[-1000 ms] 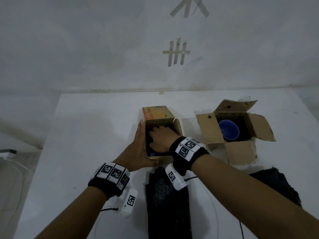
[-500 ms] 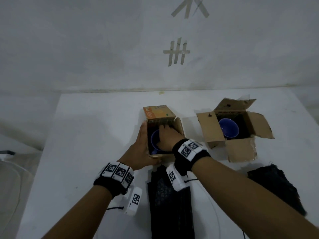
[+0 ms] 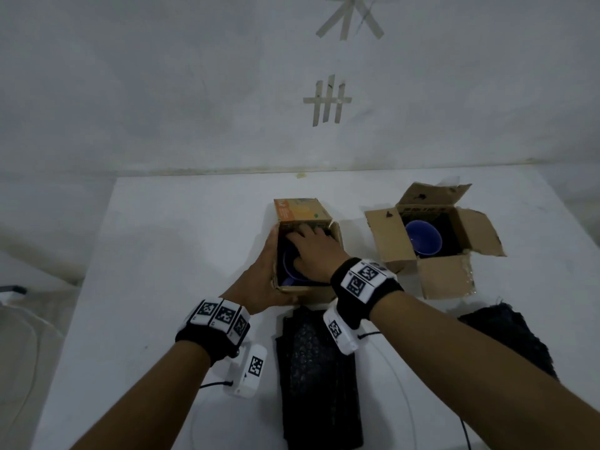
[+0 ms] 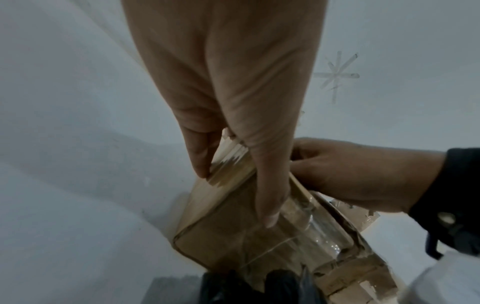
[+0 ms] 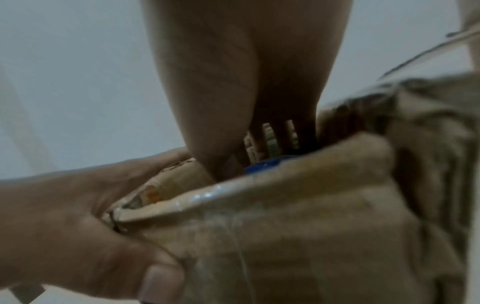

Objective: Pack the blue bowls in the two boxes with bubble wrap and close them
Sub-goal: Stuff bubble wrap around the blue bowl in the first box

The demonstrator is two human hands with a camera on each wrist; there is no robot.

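Observation:
The left box (image 3: 324,289) stands mid-table, its orange-printed flap (image 3: 300,209) up at the back. My left hand (image 3: 264,274) grips its left wall, thumb on the near face (image 4: 267,205). My right hand (image 3: 313,251) reaches into this box with fingers straight and spread, lying over a blue bowl (image 3: 287,271) whose rim (image 5: 265,165) shows by the fingers. The right box (image 3: 394,241) stands with all flaps open. A second blue bowl (image 3: 423,238) sits in it on dark wrap.
A folded black bubble wrap sheet (image 3: 319,368) lies just in front of the left box, under my right wrist. Another dark crumpled piece (image 3: 509,339) lies near the right box. The white table (image 3: 162,254) ends at a wall behind.
My right hand shifted inside the left box, from its right side to spread across the bowl toward the back. The left hand kept its hold on the box.

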